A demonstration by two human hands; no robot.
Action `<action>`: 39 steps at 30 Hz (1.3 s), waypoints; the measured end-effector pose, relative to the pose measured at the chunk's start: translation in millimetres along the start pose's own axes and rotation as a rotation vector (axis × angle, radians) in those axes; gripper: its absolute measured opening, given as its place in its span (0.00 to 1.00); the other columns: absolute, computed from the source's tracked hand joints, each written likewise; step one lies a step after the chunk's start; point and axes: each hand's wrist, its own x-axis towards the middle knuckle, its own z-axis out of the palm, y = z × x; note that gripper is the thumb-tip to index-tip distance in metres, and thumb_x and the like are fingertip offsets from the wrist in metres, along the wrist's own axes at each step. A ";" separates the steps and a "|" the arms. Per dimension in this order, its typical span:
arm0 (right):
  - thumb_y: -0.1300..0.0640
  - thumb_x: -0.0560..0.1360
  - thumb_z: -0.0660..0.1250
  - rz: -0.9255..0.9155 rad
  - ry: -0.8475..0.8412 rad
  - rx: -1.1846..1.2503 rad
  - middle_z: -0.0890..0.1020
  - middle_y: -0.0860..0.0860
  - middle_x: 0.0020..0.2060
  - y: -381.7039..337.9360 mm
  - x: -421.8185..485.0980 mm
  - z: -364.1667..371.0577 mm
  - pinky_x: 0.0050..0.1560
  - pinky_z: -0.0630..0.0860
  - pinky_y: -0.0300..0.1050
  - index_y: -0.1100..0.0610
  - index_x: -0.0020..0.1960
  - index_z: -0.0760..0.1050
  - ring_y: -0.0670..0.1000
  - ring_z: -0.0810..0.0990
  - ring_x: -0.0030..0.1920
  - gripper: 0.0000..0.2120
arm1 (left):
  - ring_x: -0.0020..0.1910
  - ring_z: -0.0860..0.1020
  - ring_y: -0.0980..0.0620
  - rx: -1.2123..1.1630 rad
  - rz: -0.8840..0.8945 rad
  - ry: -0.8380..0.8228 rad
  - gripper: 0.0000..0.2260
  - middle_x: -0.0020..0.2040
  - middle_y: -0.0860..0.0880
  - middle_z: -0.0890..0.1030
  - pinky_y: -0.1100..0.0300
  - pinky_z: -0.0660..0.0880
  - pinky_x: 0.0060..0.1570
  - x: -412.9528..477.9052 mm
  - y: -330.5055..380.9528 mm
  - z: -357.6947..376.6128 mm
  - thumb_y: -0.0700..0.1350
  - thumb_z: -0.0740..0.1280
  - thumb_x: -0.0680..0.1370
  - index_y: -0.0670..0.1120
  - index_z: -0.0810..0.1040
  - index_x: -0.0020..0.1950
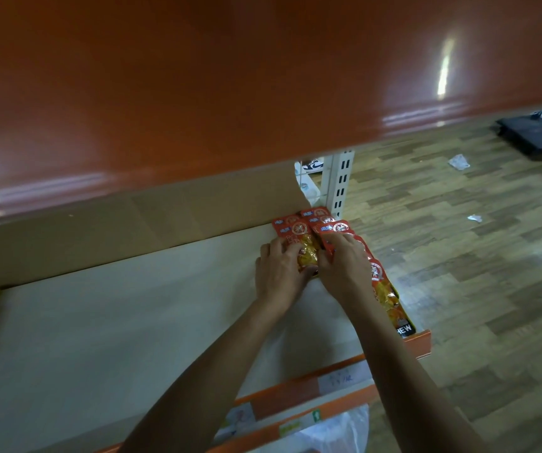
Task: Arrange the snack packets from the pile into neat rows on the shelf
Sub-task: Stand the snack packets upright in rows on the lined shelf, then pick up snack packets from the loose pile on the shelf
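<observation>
progress: early, one short row begun | snack packets (315, 220) overlap at shelf (132, 322) far right corner | left hand (279, 269), right hand (341, 266): fingers curled, gripping front packet (307, 256) | remaining: most rows; pile unseen

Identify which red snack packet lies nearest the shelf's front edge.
The packet with the black "HEW" end, lying along the shelf's right side; the other packets sit farther back, by the cardboard.

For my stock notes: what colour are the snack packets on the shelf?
The snack packets are red, with yellow-orange middles; head view shows it best.
</observation>
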 end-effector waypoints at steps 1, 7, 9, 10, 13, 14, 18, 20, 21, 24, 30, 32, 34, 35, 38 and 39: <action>0.59 0.76 0.64 -0.004 -0.003 -0.001 0.76 0.55 0.62 -0.6 0.6 0.6 0.60 0.66 0.44 0.57 0.65 0.74 0.55 0.72 0.62 0.17 | 0.65 0.66 0.45 -0.001 0.005 -0.004 0.23 0.67 0.48 0.70 0.51 0.68 0.61 0.6 -0.5 0.3 0.59 0.67 0.74 0.52 0.72 0.66; 0.59 0.77 0.64 -0.038 -0.031 -0.001 0.77 0.54 0.61 -3.7 -0.8 3.4 0.59 0.68 0.44 0.58 0.65 0.74 0.54 0.73 0.61 0.16 | 0.66 0.67 0.45 -0.034 0.007 -0.026 0.22 0.68 0.48 0.70 0.50 0.67 0.62 2.0 -1.4 -1.5 0.57 0.66 0.75 0.52 0.71 0.68; 0.60 0.77 0.64 -0.047 -0.041 0.007 0.77 0.54 0.61 -6.8 -2.8 5.0 0.60 0.68 0.45 0.58 0.65 0.74 0.54 0.73 0.61 0.17 | 0.66 0.67 0.45 -0.065 0.005 -0.015 0.19 0.68 0.48 0.70 0.50 0.68 0.62 0.1 -2.2 -3.7 0.55 0.64 0.77 0.52 0.71 0.68; 0.60 0.76 0.64 -0.052 -0.050 0.011 0.77 0.54 0.62 -8.9 -4.0 6.3 0.60 0.67 0.44 0.58 0.65 0.74 0.54 0.72 0.62 0.17 | 0.66 0.68 0.45 -0.081 0.004 0.002 0.17 0.68 0.48 0.71 0.50 0.68 0.62 -1.7 -3.1 -5.6 0.54 0.62 0.78 0.52 0.72 0.67; 0.60 0.76 0.65 -0.080 -0.067 0.011 0.77 0.55 0.60 -17.7 -8.4 12.6 0.56 0.65 0.41 0.60 0.62 0.75 0.54 0.73 0.61 0.15 | 0.63 0.70 0.45 -0.080 0.008 0.059 0.14 0.64 0.48 0.74 0.51 0.70 0.60 -8.2 -11.7 -14.3 0.50 0.61 0.79 0.51 0.74 0.65; 0.61 0.76 0.65 -0.092 -0.077 0.011 0.78 0.55 0.59 -21.9 -10.2 15.4 0.56 0.65 0.41 0.60 0.61 0.76 0.55 0.73 0.60 0.14 | 0.64 0.70 0.45 -0.063 0.007 0.070 0.14 0.64 0.47 0.74 0.51 0.70 0.60 -11.3 -16.8 -17.9 0.49 0.61 0.79 0.51 0.74 0.65; 0.62 0.76 0.63 -0.149 -0.137 -0.025 0.77 0.53 0.62 -46.6 -22.6 32.2 0.62 0.65 0.42 0.58 0.64 0.74 0.54 0.72 0.64 0.16 | 0.69 0.65 0.46 0.023 -0.033 0.100 0.17 0.69 0.47 0.70 0.51 0.66 0.63 -28.9 -45.1 -36.7 0.49 0.58 0.81 0.49 0.71 0.69; 0.62 0.77 0.62 -0.188 -0.173 -0.013 0.75 0.52 0.65 -64.7 -32.5 44.0 0.65 0.61 0.40 0.57 0.66 0.73 0.53 0.70 0.66 0.18 | 0.69 0.65 0.47 0.043 -0.071 0.134 0.17 0.70 0.48 0.70 0.52 0.66 0.64 -40.8 -62.9 -50.3 0.49 0.57 0.82 0.51 0.70 0.70; 0.62 0.77 0.62 -0.208 -0.195 -0.009 0.74 0.52 0.67 -74.3 -38.3 49.9 0.66 0.61 0.40 0.57 0.67 0.72 0.53 0.69 0.67 0.18 | 0.69 0.65 0.48 0.057 -0.088 0.153 0.17 0.70 0.49 0.70 0.53 0.66 0.64 -47.5 -72.2 -57.8 0.49 0.56 0.82 0.51 0.70 0.70; 0.61 0.78 0.61 -0.283 -0.248 -0.026 0.72 0.51 0.69 -106.4 -61.0 69.0 0.68 0.62 0.41 0.56 0.68 0.71 0.52 0.68 0.69 0.19 | 0.70 0.66 0.49 0.077 -0.157 0.209 0.16 0.70 0.50 0.71 0.53 0.65 0.66 -73.8 -104.7 -82.8 0.49 0.56 0.82 0.51 0.71 0.70; 0.60 0.78 0.60 -0.394 -0.353 0.015 0.71 0.52 0.69 -180.3 -126.3 110.7 0.69 0.63 0.42 0.56 0.70 0.70 0.52 0.67 0.70 0.19 | 0.68 0.67 0.48 0.116 -0.303 0.289 0.17 0.68 0.49 0.73 0.53 0.68 0.62 -146.7 -179.0 -134.9 0.52 0.55 0.82 0.50 0.73 0.68; 0.60 0.78 0.60 -0.403 -0.393 0.047 0.71 0.52 0.70 -206.7 -153.5 125.0 0.68 0.64 0.44 0.56 0.70 0.69 0.53 0.66 0.70 0.20 | 0.66 0.69 0.47 0.132 -0.342 0.319 0.17 0.66 0.49 0.75 0.53 0.69 0.60 -174.9 -205.0 -153.6 0.53 0.55 0.82 0.49 0.75 0.66; 0.60 0.78 0.61 -0.429 -0.422 0.074 0.70 0.52 0.70 -232.9 -181.3 140.3 0.67 0.65 0.44 0.56 0.70 0.69 0.53 0.66 0.70 0.20 | 0.65 0.71 0.46 0.147 -0.376 0.344 0.17 0.64 0.48 0.76 0.52 0.70 0.59 -202.3 -231.9 -173.2 0.53 0.55 0.82 0.49 0.76 0.65; 0.60 0.78 0.61 -0.443 -0.437 0.090 0.70 0.52 0.70 -246.8 -194.8 148.4 0.67 0.65 0.44 0.56 0.70 0.69 0.53 0.66 0.70 0.20 | 0.64 0.71 0.46 0.152 -0.395 0.351 0.18 0.64 0.48 0.77 0.52 0.70 0.59 -215.5 -245.8 -183.1 0.53 0.55 0.82 0.49 0.76 0.65; 0.62 0.76 0.62 -0.474 -0.474 0.134 0.71 0.54 0.69 -286.1 -233.1 173.9 0.67 0.64 0.44 0.59 0.69 0.70 0.55 0.68 0.69 0.21 | 0.61 0.72 0.43 0.193 -0.465 0.365 0.17 0.61 0.47 0.78 0.51 0.70 0.58 -252.3 -288.7 -210.1 0.54 0.56 0.81 0.48 0.76 0.63; 0.63 0.75 0.63 -0.485 -0.483 0.136 0.72 0.56 0.68 -297.5 -245.8 182.0 0.66 0.64 0.45 0.60 0.67 0.71 0.56 0.69 0.68 0.20 | 0.60 0.73 0.42 0.207 -0.486 0.377 0.16 0.60 0.46 0.78 0.50 0.71 0.56 -264.5 -302.1 -217.8 0.53 0.57 0.81 0.48 0.77 0.62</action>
